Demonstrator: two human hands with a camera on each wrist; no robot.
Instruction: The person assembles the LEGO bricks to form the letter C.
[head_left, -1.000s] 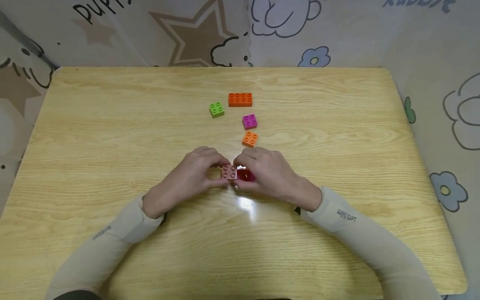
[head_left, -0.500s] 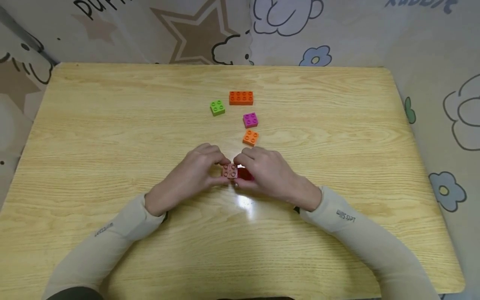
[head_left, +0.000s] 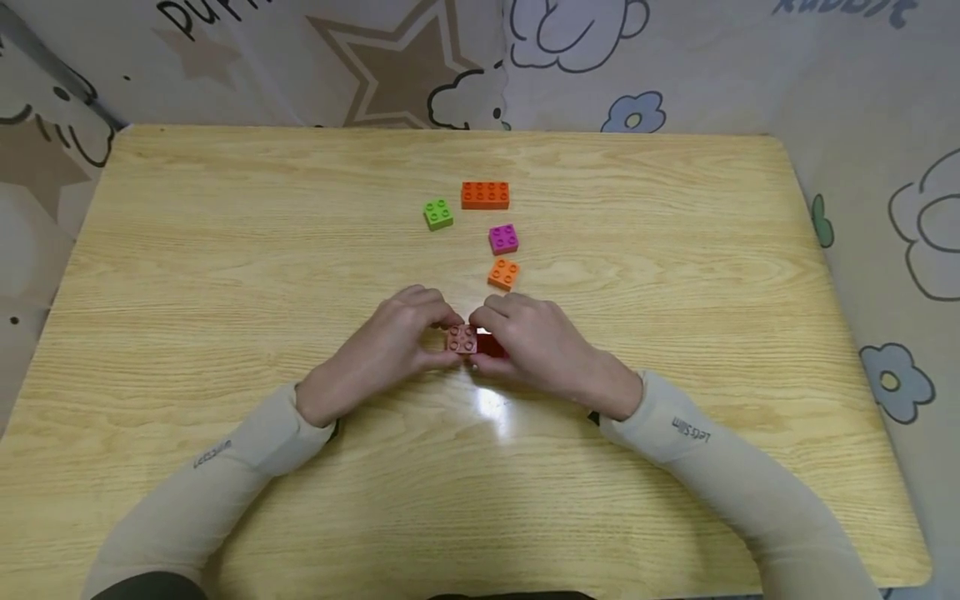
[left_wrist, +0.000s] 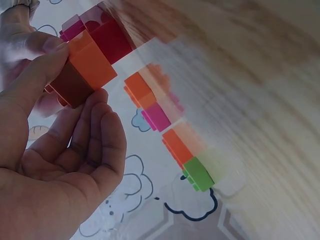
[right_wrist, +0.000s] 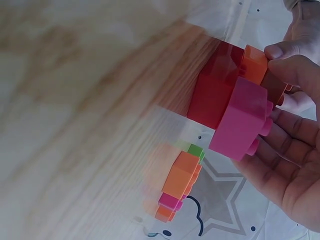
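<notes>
Both hands work on one small group of toy building bricks in front of the person. The left hand (head_left: 386, 346) pinches a brown brick (head_left: 461, 339) between thumb and fingers. In the left wrist view that brown brick sits on an orange brick (left_wrist: 94, 62). Beside them, the right hand (head_left: 543, 346) grips a magenta brick (right_wrist: 241, 117) from the right. The magenta brick stands on a red brick (right_wrist: 212, 95), which rests on the table. The orange brick meets the red one; whether they are fully joined I cannot tell. From the head view, the right hand hides the magenta brick.
Beyond the hands lie loose bricks on the wooden table (head_left: 262, 233): a small orange one (head_left: 503, 274), a small magenta one (head_left: 504, 239), a green one (head_left: 438, 214) and a longer red-orange one (head_left: 485, 196). A patterned wall (head_left: 697, 75) borders the far edge.
The head view has shifted slightly. Both hands stay on the bricks with almost no movement, and the loose bricks keep their places.
</notes>
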